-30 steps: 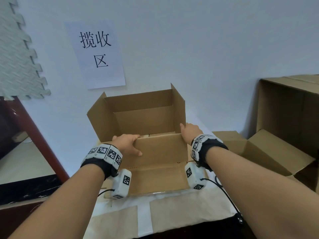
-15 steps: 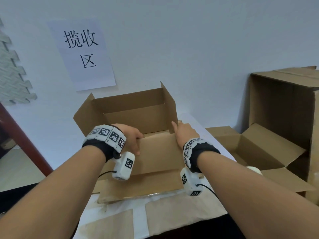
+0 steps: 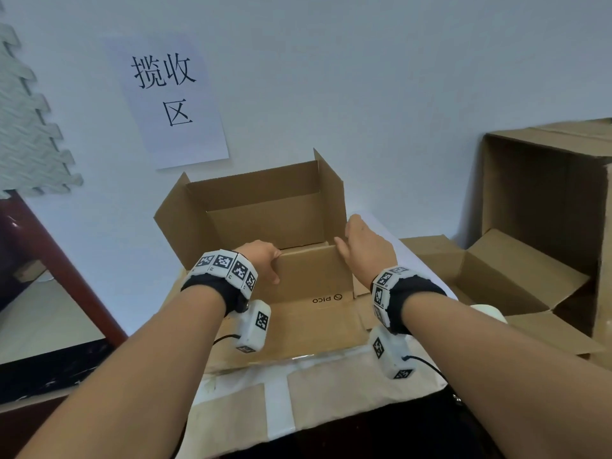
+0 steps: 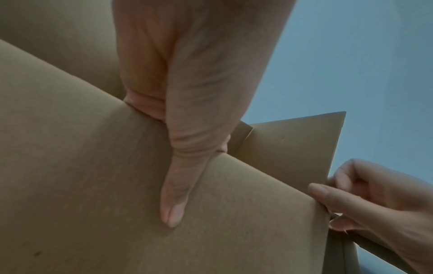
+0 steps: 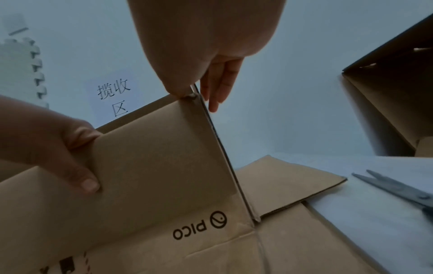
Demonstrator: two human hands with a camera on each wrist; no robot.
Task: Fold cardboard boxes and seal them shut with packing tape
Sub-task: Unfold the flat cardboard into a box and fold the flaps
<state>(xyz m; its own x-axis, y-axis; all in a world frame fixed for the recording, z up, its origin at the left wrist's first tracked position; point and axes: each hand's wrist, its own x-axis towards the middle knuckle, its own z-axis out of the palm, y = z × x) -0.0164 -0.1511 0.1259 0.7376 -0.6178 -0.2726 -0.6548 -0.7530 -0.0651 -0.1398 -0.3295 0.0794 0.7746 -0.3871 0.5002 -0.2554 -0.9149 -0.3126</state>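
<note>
I have the cardboard box (image 3: pixel 265 207) in front of me on the counter (image 3: pixel 331 392), pushed up near the wall. It is open on top. The back flap and the two side flaps stand up. The near flap (image 3: pixel 311 273) is the one I am working on.

My left hand (image 3: pixel 261 260) holds the top edge of that near flap at its left end. My thumb lies flat on the side that faces me, and my other fingers go over the edge to the far side, so I am pinching the flap. My right hand (image 3: pixel 364 246) is at the right end of the same edge, at the corner where the near flap meets the right side flap. There my thumb is inside the corner and my fingers (image 5: pixel 218 87) point down along the outside, close together, pinching the card.

The flap's long edge runs from left to right, from one hand to the other. The open box is just past my fingers, away from me. So I think the flap must tip forward, over the hole. Both hands are just as near, one at each end, so I think they should push together.

Scissors (image 5: pixel 396 189) lie on the counter to my right. I am not sure where the tape is.
</note>
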